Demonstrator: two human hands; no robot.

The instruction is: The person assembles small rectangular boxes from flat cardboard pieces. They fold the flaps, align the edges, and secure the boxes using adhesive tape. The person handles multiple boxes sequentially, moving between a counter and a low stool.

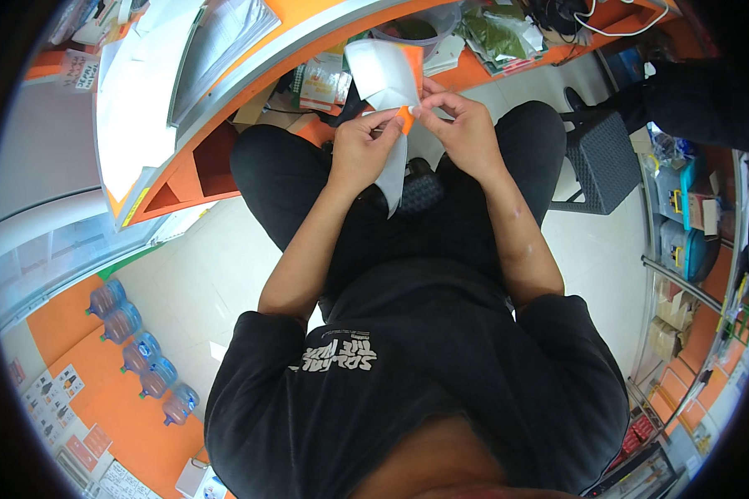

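Note:
A thin white-and-orange sheet (381, 68) hangs above my lap, its lower white strip (394, 179) trailing down between my thighs. My left hand (359, 154) is closed, pinching a small folded orange part (406, 122) of it between thumb and fingers. On the other side, my right hand (464, 137) is also closed, with thumb and index finger at the edge of the same orange part. The fingertips of both hands nearly meet there. Whether the orange and white parts are one piece or two layers, I cannot tell.
An orange desk (324, 37) curves ahead, holding papers (141, 91), a clear plastic tub (416, 29) and a green bag (499, 33). A black woven stool (603, 162) stands to the right, near another person's dark-clothed leg (682, 104). Several water bottles (141, 353) line the left wall.

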